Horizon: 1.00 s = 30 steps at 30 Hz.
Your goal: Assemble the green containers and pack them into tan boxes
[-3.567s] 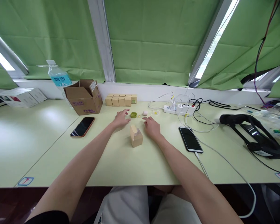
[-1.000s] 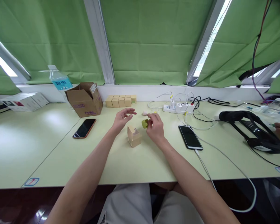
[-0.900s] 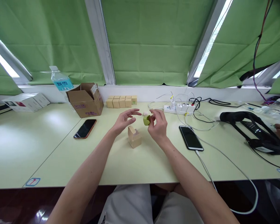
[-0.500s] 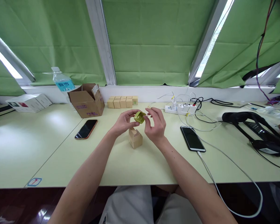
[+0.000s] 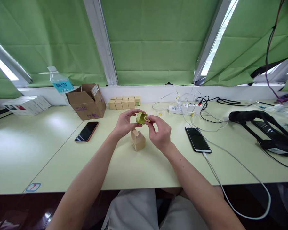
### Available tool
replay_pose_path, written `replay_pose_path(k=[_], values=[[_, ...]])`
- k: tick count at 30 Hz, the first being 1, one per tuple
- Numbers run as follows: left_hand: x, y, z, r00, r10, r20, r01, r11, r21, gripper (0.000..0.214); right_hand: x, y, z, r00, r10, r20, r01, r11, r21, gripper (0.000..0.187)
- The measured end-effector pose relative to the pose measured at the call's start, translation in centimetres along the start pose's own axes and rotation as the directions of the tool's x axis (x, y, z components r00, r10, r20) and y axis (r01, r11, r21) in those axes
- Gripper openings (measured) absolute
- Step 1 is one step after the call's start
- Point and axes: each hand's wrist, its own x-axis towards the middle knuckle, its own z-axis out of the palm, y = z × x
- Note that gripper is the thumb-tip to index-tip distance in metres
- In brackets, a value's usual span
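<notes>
My left hand [image 5: 127,124] is closed on a small olive-green case [image 5: 140,118], held with its hollow side toward the right. The case looks like an earbud case cover. My right hand [image 5: 159,131] pinches a small pale-gold clasp [image 5: 147,119] at the case's right edge; whether the two are joined I cannot tell. Just below both hands a small brown cardboard box [image 5: 138,142] stands on the table with its top flap raised.
Behind my hands stand several small closed boxes [image 5: 122,103] in a row. A large cardboard carton [image 5: 87,102] and a phone [image 5: 87,131] are at left. To the right lie a power strip [image 5: 184,109], a plugged-in phone [image 5: 197,139] and a black headset [image 5: 266,131].
My right fingers have come in against the case and now pinch the gold clasp. The case has turned slightly in my left hand. The whole view has shifted a little.
</notes>
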Motion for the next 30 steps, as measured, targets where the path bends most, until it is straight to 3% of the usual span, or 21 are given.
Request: replay_pose_path(k=[7,11,17,30], values=[[0.0,0.1,0.4,0.999,0.033,-0.008,-0.033,0.999,0.028,0.048,0.5,0.4,-0.3,0.996,-0.065,0.069,0.072,0.991,-0.113,0.021],[0.0,0.0,0.7,0.998,0.067,0.004,-0.067,0.998,0.006,0.049,0.8,0.3,-0.5,0.994,-0.111,0.02,0.113,0.972,-0.208,0.02],[0.0,0.1,0.9,0.998,0.054,-0.008,-0.054,0.998,0.025,0.049,0.4,0.7,-0.3,0.995,-0.06,0.082,0.081,0.955,-0.286,0.021],[-0.4,0.6,1.5,0.999,0.046,0.005,-0.047,0.996,0.078,0.045,0.3,0.9,-0.2,0.997,-0.051,0.064,0.066,0.962,-0.265,0.021]])
